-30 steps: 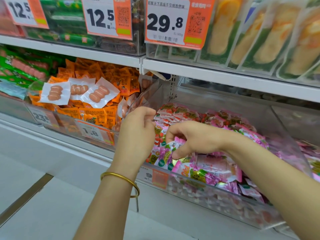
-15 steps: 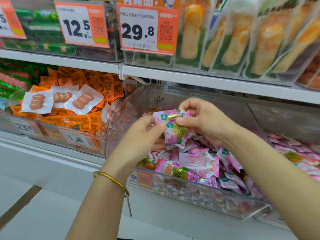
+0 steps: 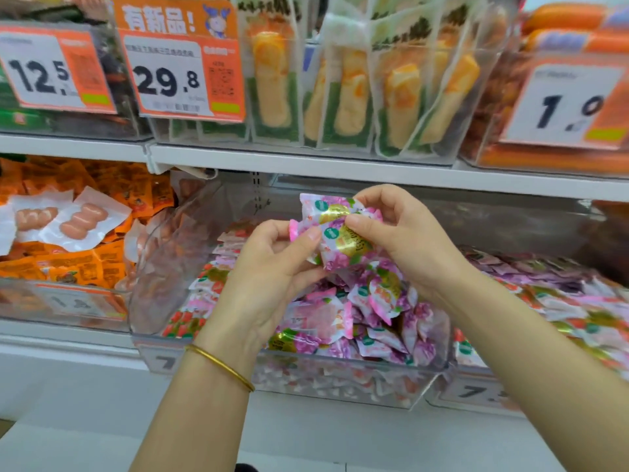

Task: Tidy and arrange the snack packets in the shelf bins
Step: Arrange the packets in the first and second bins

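While both hands meet over the middle bin, the stock reads as follows, nearest first.

- Gold bangle: on the left wrist, at seven o'clock of the held goods.
- Left hand: palm up, thumb pressed on the lower left edge of the held snack packets.
- Right hand: thumb and curled fingers pinching the same packets from three o'clock.
- Held snack packets: pink-and-white, flower print, gold label; raised above the pile, clear of it. Exact count cannot be told.
- Clear plastic bin: directly below, at six o'clock; heaped with loose pink packets of the same print.
- Neighbouring bin, three o'clock: similar packets in purple and red.
- Neighbouring bin, nine o'clock: orange packets, with white sausage packs lying on top.
- White shelf edge: at twelve o'clock, above the hands.
- Upper shelf: upright pouches with yellow contents; price tags 12.5, 29.8 and, blurred, 1.0.
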### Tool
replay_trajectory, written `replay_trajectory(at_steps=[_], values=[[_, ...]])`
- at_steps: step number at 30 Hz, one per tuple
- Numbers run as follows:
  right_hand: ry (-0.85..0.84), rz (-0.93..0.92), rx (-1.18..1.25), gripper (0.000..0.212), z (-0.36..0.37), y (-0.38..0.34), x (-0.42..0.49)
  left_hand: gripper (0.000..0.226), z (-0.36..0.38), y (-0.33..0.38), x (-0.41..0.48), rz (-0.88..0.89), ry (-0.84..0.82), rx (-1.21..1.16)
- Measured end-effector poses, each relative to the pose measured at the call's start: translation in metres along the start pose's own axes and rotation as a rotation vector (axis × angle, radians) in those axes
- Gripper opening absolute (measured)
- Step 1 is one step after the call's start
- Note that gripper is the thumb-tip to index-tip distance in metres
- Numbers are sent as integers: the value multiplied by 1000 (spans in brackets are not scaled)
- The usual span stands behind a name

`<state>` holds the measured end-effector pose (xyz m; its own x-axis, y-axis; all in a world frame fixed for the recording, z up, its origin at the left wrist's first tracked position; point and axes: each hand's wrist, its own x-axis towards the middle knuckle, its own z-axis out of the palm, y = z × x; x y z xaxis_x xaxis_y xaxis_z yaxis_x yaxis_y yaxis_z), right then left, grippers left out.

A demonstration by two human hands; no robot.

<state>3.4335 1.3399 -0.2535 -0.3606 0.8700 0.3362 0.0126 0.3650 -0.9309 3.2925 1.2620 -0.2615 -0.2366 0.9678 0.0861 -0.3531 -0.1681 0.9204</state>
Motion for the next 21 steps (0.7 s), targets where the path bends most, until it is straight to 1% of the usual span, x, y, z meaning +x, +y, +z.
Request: replay_trajectory(at_steps=[4,6,8,11,15,17,19,21], values=[[113,76,148,18,-24,-4,-24,13,34,-10,-5,31,-81,-69],[201,98,227,16,-39,-5,-34,17,53,-20,-7,51,-100,-50],[268,126,295,15,-57,-4,-43,19,73,-30,-10,82,-115,26],[295,214,368,11,-86,1,-55,22,99,-42,-12,157,-148,247],[346,295,421,12,-129,11,-66,15,126,-56,-7,249,-275,484],[424,301,359,14,-155,17,-69,16,134,-63,4,342,-271,705],[518,311,238,16,-181,24,-71,21,139,-68,20,454,-227,943],[597,338,119,17,-204,31,-72,25,143,-72,35,491,-205,1084]])
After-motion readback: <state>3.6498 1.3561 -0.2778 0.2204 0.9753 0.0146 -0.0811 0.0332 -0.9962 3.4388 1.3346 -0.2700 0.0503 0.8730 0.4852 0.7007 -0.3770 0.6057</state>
